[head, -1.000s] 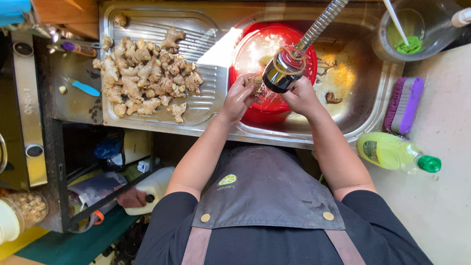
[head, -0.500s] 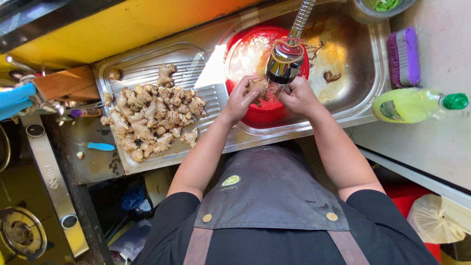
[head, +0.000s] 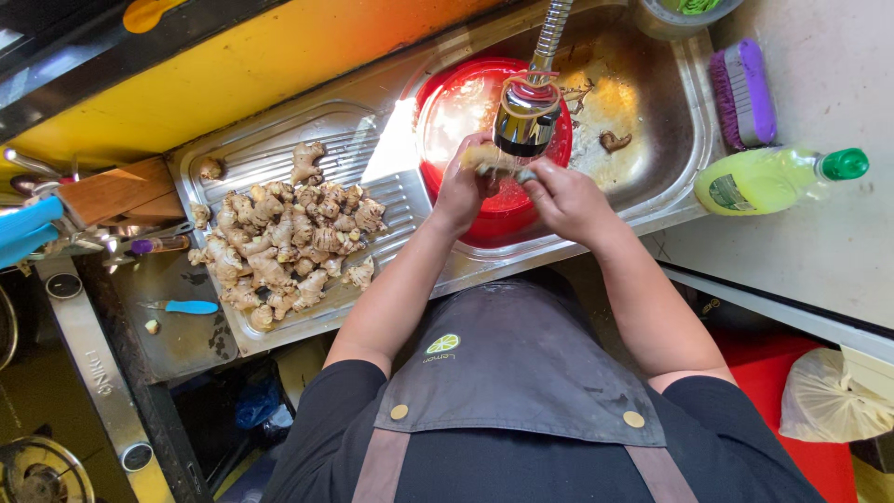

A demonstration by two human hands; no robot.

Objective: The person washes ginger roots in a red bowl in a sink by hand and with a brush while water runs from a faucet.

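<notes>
Both hands pinch one ginger piece: pale tan, knobbly, wet-looking. Its long axis runs from 10 o'clock down to 4 o'clock. The left hand grips its 9 o'clock end, the right hand its 3 o'clock end, under the tap head, over the red bowl in the sink.

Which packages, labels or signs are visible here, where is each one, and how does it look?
Bottle: lying on its side on the counter right of the sink, yellow-green, green cap, small dark label.
Apron logo: on the dark apron's chest, a round lime-slice emblem, green and white.
Plastic bag: low at right, pale, translucent, crumpled.
</notes>
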